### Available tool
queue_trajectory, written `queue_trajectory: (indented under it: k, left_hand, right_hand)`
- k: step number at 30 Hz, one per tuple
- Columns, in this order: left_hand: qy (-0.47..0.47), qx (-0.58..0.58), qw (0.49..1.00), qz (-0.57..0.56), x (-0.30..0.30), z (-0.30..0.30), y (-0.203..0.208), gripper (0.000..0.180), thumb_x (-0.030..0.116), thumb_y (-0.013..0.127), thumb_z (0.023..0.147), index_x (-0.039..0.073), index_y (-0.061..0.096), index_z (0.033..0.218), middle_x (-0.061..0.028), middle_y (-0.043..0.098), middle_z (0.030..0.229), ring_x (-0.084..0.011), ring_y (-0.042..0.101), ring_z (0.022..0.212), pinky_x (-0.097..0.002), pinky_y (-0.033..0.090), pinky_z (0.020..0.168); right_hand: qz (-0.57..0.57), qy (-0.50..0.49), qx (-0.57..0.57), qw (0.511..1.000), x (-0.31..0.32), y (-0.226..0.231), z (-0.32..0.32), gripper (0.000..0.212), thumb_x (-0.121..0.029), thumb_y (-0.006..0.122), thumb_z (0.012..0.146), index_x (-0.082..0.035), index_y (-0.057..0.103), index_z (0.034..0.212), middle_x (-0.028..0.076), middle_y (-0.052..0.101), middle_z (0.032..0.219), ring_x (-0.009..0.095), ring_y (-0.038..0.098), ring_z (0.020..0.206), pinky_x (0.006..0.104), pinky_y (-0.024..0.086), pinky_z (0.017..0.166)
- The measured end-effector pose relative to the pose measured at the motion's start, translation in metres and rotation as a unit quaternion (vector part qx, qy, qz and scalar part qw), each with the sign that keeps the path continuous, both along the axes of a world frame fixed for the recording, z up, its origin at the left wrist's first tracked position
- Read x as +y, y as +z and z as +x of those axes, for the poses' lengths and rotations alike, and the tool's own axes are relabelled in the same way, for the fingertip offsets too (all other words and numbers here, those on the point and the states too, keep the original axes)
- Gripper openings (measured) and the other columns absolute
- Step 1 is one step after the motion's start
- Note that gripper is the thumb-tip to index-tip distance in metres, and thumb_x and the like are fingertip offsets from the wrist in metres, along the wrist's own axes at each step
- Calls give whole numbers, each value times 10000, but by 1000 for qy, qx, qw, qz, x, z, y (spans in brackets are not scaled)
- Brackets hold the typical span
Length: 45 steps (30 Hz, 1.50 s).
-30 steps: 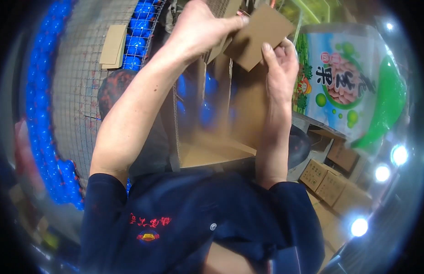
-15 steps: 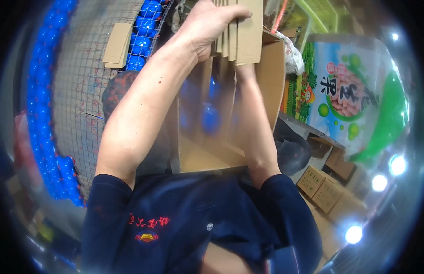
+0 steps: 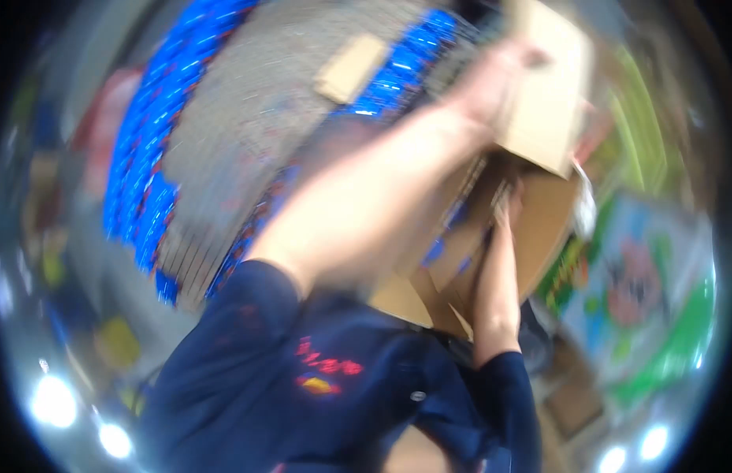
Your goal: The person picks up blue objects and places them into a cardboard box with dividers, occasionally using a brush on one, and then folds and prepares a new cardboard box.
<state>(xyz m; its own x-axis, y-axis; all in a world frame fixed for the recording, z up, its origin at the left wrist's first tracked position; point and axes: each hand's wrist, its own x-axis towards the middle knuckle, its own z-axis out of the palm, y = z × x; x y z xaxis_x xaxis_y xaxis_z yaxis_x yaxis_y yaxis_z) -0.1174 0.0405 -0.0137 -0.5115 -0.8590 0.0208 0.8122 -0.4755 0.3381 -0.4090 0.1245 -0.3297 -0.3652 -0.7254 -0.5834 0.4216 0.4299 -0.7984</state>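
My left hand (image 3: 492,79), blurred by motion, grips flat tan cardboard sheets (image 3: 547,91) at their edge, above an open cardboard box (image 3: 543,225). My right hand (image 3: 512,201) reaches inside the box, beside thin cardboard dividers (image 3: 453,296); its fingers are too smeared to read. Between the dividers, shiny blue balls (image 3: 434,251) show in part. The sheets and my left forearm hide some of the box.
Left of the box is a wire mesh surface (image 3: 248,102) with rows of blue balls (image 3: 149,158) along it. A separate cardboard piece (image 3: 352,68) lies there. A printed plastic sack (image 3: 634,276) and a yellow-green crate (image 3: 642,118) stand to the right.
The whole view has swung, so the scene sits turned and farther right. My right hand, behind the cardboard sheets before, is now lower, in the box. My left hand still holds the sheets.
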Motion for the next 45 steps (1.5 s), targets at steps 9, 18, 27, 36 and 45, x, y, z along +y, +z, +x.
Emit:
queue_trajectory:
  k: [9, 18, 27, 36, 45]
  left_hand:
    - [374, -76, 916, -125, 23, 133, 12, 272, 110, 558, 770, 77, 578, 1039, -53, 593, 967, -196, 577, 906, -322, 479, 786]
    - [22, -897, 219, 384, 479, 450, -94, 704, 445, 630, 864, 77, 413, 1424, -244, 593, 1267, -379, 600, 1158, -481, 487, 963]
    - [-11, -777, 173, 605, 626, 521, -181, 1072, 559, 764, 715, 64, 229, 1502, -272, 409, 1441, -428, 544, 1223, -478, 493, 991]
    - [245, -436, 733, 462, 555, 440, -133, 472, 565, 646, 860, 123, 639, 1025, -47, 626, 848, -138, 527, 559, -295, 464, 512]
    - [404, -367, 683, 486, 477, 524, -288, 686, 577, 418, 968, 168, 339, 1513, -109, 499, 1424, -241, 499, 1031, -419, 406, 942]
  right_hand:
    - [-72, 291, 509, 807, -10, -6, -76, 455, -117, 599, 938, 47, 497, 1350, 174, 599, 1309, 271, 608, 1140, 373, 488, 975]
    - [-161, 226, 422, 863, 38, 209, 46, 366, -84, 543, 984, 2, 529, 1339, 135, 611, 1287, 213, 597, 1167, 299, 509, 925]
    - [-450, 323, 438, 708, 81, 337, 282, 312, 81, 517, 912, 22, 632, 1196, 136, 648, 1197, 228, 636, 1085, 325, 514, 941]
    - [-195, 605, -7, 772, 171, 300, 438, 290, -80, 537, 986, 33, 571, 1251, 140, 642, 1197, 221, 652, 1050, 319, 550, 847]
    - [98, 406, -560, 715, 149, 280, 414, 768, -663, 350, 963, 24, 514, 1264, 240, 653, 1084, 421, 658, 997, 553, 531, 886]
